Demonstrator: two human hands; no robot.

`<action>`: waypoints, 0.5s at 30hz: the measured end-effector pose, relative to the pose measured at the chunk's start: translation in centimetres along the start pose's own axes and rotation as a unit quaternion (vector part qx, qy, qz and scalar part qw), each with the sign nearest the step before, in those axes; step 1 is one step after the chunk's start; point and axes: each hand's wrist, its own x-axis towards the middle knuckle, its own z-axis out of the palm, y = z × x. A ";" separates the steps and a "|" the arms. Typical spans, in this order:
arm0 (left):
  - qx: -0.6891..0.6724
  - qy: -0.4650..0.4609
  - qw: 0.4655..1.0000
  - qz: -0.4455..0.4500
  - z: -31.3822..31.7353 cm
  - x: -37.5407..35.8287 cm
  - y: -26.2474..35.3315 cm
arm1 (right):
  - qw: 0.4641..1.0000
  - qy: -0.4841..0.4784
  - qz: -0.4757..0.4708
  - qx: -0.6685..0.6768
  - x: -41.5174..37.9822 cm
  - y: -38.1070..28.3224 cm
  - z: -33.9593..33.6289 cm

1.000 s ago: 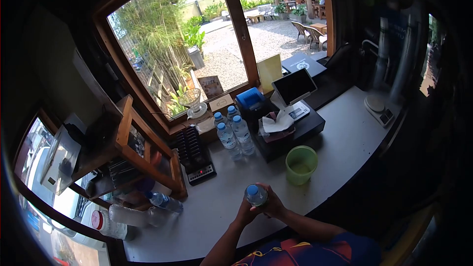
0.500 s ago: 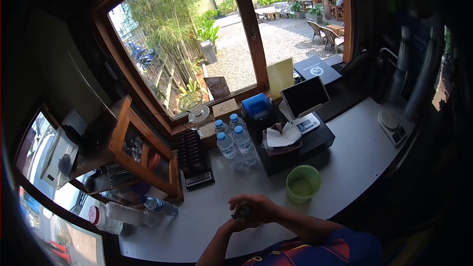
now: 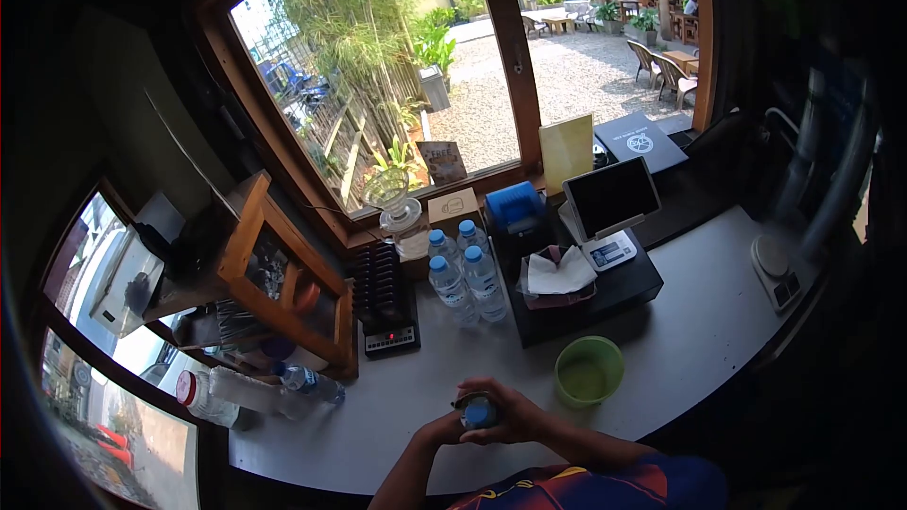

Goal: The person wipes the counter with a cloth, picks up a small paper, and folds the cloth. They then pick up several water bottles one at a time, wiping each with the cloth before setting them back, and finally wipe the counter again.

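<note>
Close to my body, over the front of the counter, both hands are closed around a bottle with a blue cap (image 3: 479, 410). Its cap faces up toward me, and most of its body is hidden by my fingers. My right hand (image 3: 515, 417) wraps it from the right and over the far side. From the left, my left hand (image 3: 444, 428) grips it lower down, partly covered by the right. A green plastic tub (image 3: 612, 385) stands on the counter just right of my right hand.
Several blue-capped water bottles (image 3: 470, 281) stand behind my hands, beside a black box (image 3: 624, 293) bearing a tablet (image 3: 614, 198) and tissues (image 3: 559, 272). Left are a lying bottle (image 3: 312, 382), a red-lidded jar (image 3: 203, 399) and a wooden cabinet (image 3: 248, 260). A scale (image 3: 775, 269) sits far right.
The blue cap now shows between my hands, where a dark end showed before. My hands have shifted slightly, and the camera view has turned a little left.
</note>
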 end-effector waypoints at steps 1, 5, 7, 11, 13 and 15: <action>-0.002 -0.009 1.000 -0.001 -0.3 0.2 0.0 | 0.997 -0.045 0.018 -0.060 1.0 -1.7 -0.7; -0.019 -0.006 1.000 0.015 -0.1 1.3 -0.5 | 0.972 -0.137 0.054 -0.181 3.2 -5.3 -1.0; -0.024 0.033 0.998 0.043 0.7 1.7 -1.2 | 0.977 -0.095 0.040 -0.186 3.2 -5.0 -0.8; -0.004 0.170 0.976 0.138 3.8 3.4 -3.4 | 0.989 0.081 -0.061 -0.112 1.5 -2.5 -0.2; 0.024 0.242 0.953 0.182 5.5 4.1 -4.1 | 0.983 0.138 -0.077 -0.097 0.1 -1.3 0.4; 0.058 0.310 0.924 0.215 6.9 4.6 -4.2 | 0.977 0.171 -0.086 -0.094 -0.3 -1.4 0.6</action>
